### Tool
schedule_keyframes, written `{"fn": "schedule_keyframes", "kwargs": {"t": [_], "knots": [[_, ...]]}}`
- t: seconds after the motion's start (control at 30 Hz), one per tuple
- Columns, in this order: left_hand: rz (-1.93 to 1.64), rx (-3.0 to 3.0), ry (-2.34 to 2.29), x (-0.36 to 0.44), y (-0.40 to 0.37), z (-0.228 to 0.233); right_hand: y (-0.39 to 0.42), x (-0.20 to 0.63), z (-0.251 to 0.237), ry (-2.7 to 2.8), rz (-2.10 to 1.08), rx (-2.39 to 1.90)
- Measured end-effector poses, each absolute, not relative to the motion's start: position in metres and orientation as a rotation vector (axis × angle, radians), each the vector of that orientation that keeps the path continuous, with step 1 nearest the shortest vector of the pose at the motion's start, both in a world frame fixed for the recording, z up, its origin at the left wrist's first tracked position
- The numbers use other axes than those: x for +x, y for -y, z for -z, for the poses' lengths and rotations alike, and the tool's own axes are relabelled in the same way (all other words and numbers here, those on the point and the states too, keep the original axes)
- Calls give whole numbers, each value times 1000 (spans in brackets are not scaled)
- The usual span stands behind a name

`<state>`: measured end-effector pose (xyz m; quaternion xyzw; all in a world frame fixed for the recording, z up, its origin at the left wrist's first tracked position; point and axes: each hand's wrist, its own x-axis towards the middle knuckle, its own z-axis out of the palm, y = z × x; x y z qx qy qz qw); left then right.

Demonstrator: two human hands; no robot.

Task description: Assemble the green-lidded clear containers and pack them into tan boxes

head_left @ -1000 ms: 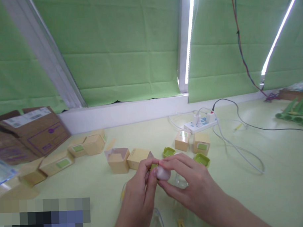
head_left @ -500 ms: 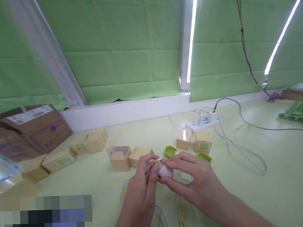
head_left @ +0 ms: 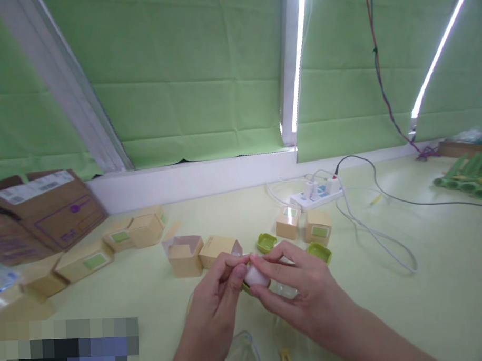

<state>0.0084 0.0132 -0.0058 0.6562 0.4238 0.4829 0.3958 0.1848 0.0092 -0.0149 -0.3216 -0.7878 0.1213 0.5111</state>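
- Left hand (head_left: pixel 214 296) and right hand (head_left: pixel 303 281): fingertips clamped on white piece (head_left: pixel 256 276)
- Green dish (head_left: pixel 266 243): just beyond grip
- Open box (head_left: pixel 185 261): left of grip

That white piece (head_left: pixel 256 277) you're holding looks like smooth plastic, kinda matt, while the green trays (head_left: pixel 318 252) by you read as glossier plastic. Your small cartons (head_left: pixel 84 261) look like smooth paper card, your worktop (head_left: pixel 388 317) is smooth with a faint sheen, and those blinds (head_left: pixel 199 108) seem to be creased matt cloth.
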Motion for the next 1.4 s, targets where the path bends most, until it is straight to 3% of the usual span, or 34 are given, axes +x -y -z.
{"fn": "schedule_keyframes", "kwargs": {"t": [0.37, 0.53, 0.77, 1.17, 1.4], "knots": [[-1209, 1566, -856, 8, -15, 15, -15, 191, 9, 1796, -349, -873], [-1185, 1794, -1007, 10, -13, 15, -13, 194, 7, 1783, -534, -884], [-1206, 1862, -1123, 6, -8, 8, -17, 204, 3, 1767, -462, -1023], [-1319, 1512, -1014, 6, -13, 6, -13, 222, -6, 2453, -367, -1216], [-1271, 1542, -1047, 6, -11, 8, -18, 218, 2, 2205, -551, -1120]]}}
